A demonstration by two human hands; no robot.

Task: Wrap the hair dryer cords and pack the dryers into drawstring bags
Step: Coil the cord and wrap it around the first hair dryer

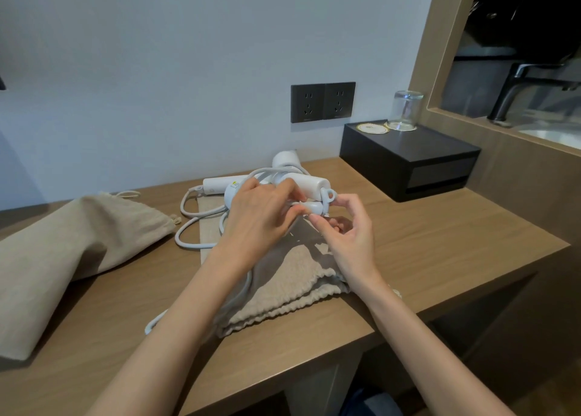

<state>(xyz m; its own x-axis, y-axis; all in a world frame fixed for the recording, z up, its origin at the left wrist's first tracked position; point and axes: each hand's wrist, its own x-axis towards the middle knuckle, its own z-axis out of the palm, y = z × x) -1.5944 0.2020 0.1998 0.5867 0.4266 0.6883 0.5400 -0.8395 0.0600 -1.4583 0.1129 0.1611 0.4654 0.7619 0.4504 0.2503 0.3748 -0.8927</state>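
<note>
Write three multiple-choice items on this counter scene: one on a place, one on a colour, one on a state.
1. Where does the glass stand?
A. on the black box
B. on a shelf
C. in a sink

2. What colour is the drawstring bag at the left?
A. black
B. beige
C. blue

3. What is plugged into the wall sockets?
A. nothing
B. one plug
C. two plugs

Answers:
1 A: the glass stands on the top of the box, at its back edge.
2 B: the bag's cloth is plain beige.
3 A: both dark plates show only bare slots.
</note>
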